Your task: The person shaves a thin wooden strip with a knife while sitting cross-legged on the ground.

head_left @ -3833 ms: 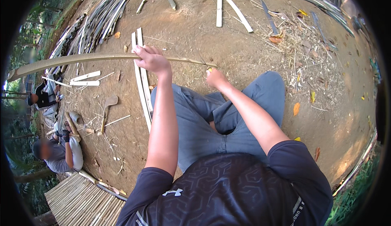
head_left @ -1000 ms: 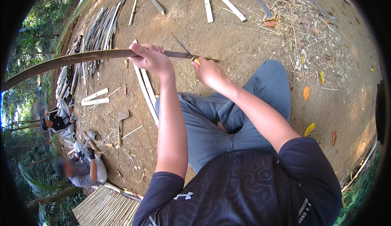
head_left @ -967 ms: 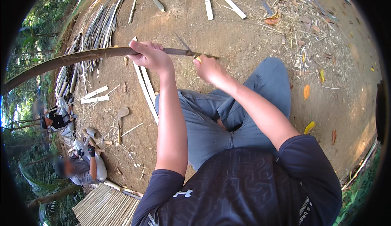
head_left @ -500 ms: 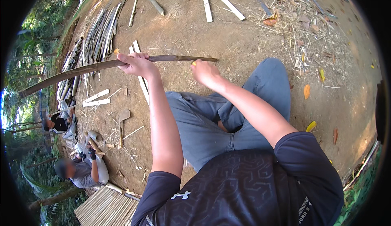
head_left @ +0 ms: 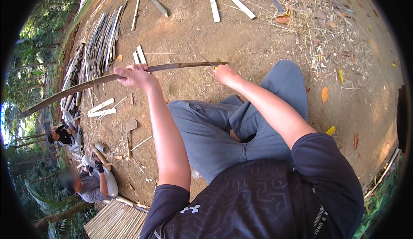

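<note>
A long, brown, slightly bowed bamboo strip [head_left: 176, 66] stretches across in front of me, its left end reaching far out to the side. My left hand [head_left: 137, 76] is closed around it left of its middle. In my right hand [head_left: 226, 74], close to the strip's right end, is a small knife [head_left: 207, 60] with a bit of yellow at the handle. Its thin blade points up and left, across the strip. Fingers hide most of the handle, and I cannot tell whether the blade touches the bamboo.
Long bamboo strips [head_left: 105, 38] lie piled at the far left. Pale split pieces [head_left: 214, 2] rest on the dirt ahead, with others [head_left: 102, 108] at left near a paddle-shaped tool [head_left: 130, 129]. Two people sit at left; the nearer person [head_left: 95, 183] handles bamboo. Shavings [head_left: 316, 41] litter the right.
My left hand has shifted slightly left and down along with the strip. My right hand has moved a little right, and the knife blade now shows above it.
</note>
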A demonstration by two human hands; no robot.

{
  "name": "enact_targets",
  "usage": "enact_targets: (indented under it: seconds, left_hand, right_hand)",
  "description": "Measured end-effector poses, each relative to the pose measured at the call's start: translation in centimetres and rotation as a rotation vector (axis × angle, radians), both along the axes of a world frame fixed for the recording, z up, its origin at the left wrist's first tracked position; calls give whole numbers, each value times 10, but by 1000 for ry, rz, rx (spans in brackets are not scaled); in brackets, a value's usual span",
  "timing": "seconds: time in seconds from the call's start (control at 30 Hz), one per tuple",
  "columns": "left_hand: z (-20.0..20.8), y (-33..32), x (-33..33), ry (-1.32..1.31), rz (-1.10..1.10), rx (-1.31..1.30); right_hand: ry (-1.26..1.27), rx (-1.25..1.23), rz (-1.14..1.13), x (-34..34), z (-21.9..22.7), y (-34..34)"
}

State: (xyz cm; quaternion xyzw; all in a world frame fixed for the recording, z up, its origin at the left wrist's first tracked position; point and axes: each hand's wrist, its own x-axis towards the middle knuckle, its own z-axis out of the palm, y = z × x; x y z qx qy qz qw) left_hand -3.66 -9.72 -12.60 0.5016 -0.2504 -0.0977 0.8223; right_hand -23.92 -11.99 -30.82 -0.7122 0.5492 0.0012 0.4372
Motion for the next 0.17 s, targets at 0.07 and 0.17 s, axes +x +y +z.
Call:
enact_targets:
  seconds: [0.07, 0.17]
  left_hand:
    - [-4, 6, 15, 26, 32, 7]
    - [-4, 5, 8, 54, 30, 21]
  right_hand:
    - [-38, -1, 35, 0, 18, 8]
    - [-125, 106, -30, -2, 5, 15]
